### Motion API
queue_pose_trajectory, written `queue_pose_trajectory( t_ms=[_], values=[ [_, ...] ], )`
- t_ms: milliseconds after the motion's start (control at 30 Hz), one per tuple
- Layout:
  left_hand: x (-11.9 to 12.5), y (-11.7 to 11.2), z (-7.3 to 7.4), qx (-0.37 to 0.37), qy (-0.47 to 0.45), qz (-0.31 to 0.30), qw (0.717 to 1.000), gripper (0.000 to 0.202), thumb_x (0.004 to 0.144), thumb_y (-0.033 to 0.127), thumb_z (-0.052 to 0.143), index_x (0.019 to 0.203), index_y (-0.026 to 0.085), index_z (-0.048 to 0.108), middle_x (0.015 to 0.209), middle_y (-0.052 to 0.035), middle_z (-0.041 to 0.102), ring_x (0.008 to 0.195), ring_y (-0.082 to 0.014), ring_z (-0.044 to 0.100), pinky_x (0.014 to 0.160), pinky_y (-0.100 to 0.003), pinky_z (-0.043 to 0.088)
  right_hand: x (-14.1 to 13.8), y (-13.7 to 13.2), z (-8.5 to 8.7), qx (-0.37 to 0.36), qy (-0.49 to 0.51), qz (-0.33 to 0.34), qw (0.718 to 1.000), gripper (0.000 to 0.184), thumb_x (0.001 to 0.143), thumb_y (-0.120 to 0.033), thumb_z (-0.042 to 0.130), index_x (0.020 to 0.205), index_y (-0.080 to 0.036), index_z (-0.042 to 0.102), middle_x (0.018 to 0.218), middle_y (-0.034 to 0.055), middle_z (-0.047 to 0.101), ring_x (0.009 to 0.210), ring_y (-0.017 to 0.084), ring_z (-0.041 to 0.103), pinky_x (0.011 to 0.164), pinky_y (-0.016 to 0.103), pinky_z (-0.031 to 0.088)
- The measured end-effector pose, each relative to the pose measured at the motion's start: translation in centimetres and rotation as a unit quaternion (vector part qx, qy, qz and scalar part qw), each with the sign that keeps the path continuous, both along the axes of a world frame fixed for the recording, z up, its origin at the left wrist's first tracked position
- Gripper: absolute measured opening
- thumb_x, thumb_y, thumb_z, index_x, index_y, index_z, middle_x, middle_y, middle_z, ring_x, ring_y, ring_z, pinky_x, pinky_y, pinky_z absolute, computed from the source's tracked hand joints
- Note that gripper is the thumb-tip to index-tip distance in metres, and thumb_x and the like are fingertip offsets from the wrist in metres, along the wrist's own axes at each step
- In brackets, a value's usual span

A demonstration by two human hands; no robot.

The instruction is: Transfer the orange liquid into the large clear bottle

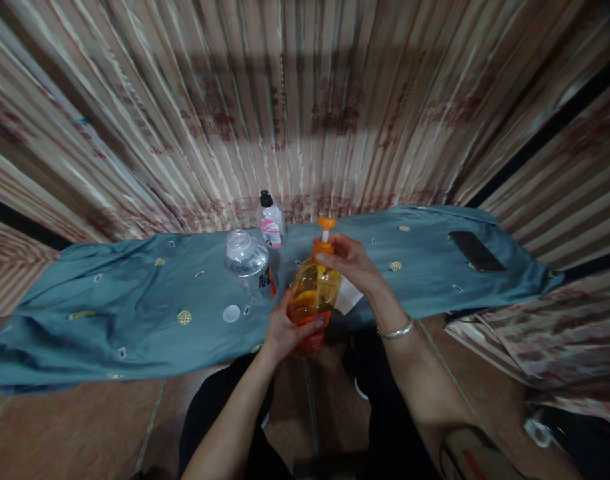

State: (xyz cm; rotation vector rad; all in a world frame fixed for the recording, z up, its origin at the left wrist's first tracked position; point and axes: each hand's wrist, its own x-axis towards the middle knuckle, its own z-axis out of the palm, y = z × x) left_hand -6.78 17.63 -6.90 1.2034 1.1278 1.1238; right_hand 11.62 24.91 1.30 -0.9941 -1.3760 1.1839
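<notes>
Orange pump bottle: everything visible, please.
The orange pump bottle looks like see-through plastic, with amber contents and a red-orange label low down. On top: an orange collar, a white stem and an orange pump head, raised. It is held at the front edge of the teal cloth, left hand around the body, right hand at the collar. Whether its base is supported, I can't tell.

Free room between right hand (352,262) and phone (477,251); obstacle beside left hand (285,329): the clear bottle (249,269)
</notes>
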Motion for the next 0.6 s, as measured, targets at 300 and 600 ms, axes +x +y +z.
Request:
queue_pose_trajectory(
  t_ms=[300, 600],
  values=[
    [-0.1, -0.1, 0.4, 0.001, -0.011, -0.019, 1.000, 0.079, 0.053, 0.030, 0.098, 0.123, 0.019, 0.062, 0.122, -0.0122, 0.077, 0.115, -0.0315, 0.074, 0.108, -0.050, 0.054, 0.8, -0.7, 1.2, -0.025, 0.028, 0.088, 0.995, 0.052, 0.070, -0.063, 0.086, 0.104, -0.024, 0.080, 0.101, 0.0022, 0.078, 0.097, 0.021, 0.070, 0.093, 0.035, 0.055],
    [-0.3, -0.2, 0.3, 0.002, -0.008, -0.024, 1.000, 0.077, 0.053, 0.030, 0.098, 0.121, 0.020, 0.064, 0.120, -0.0103, 0.077, 0.115, -0.0314, 0.073, 0.108, -0.050, 0.054, 1.2, -0.6, 1.4, -0.028, 0.025, 0.127, 0.991, 0.052, 0.072, -0.066, 0.084, 0.107, -0.027, 0.079, 0.103, 0.0017, 0.079, 0.097, 0.021, 0.070, 0.096, 0.037, 0.055]
  ],
)
